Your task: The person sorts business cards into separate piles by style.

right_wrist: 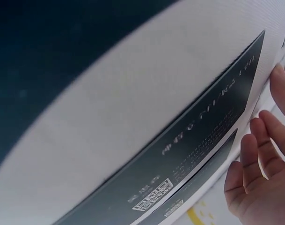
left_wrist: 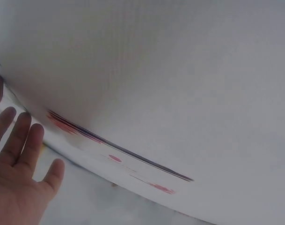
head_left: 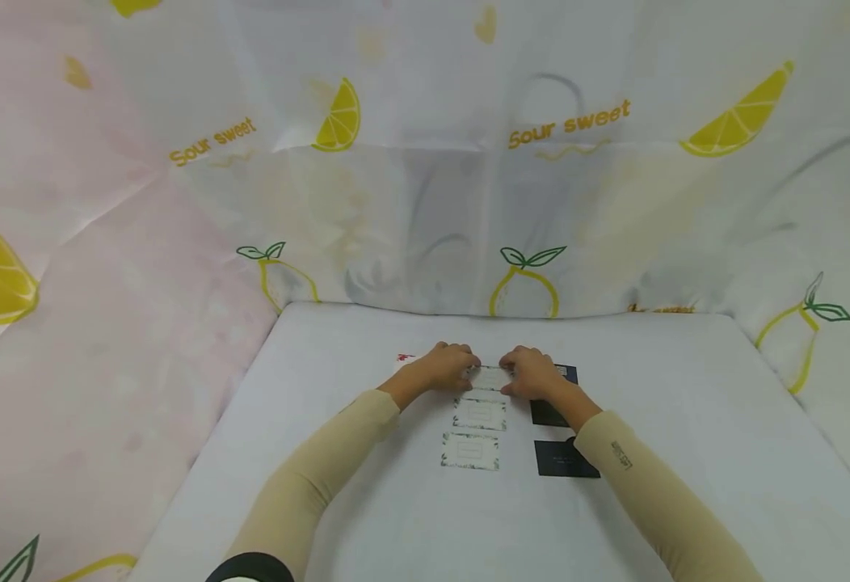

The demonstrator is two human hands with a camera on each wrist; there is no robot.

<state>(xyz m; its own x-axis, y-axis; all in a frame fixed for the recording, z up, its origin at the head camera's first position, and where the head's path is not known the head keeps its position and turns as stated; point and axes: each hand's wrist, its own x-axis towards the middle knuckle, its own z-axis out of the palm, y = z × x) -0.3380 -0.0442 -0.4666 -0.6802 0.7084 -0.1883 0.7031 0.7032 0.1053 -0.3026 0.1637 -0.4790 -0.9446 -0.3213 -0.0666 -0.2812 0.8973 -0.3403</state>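
On the white table [head_left: 687, 404], a pale card [head_left: 490, 377] lies between both hands' fingers [head_left: 469, 368]

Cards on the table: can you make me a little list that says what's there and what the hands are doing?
surface: white table
white cards: three in a column, top card, middle, bottom
black cards: column right of the white ones, nearest
left hand: touches top white card's left end
right hand: touches its right end
red-marked card: left of left hand
backdrop: lemon-print sheet
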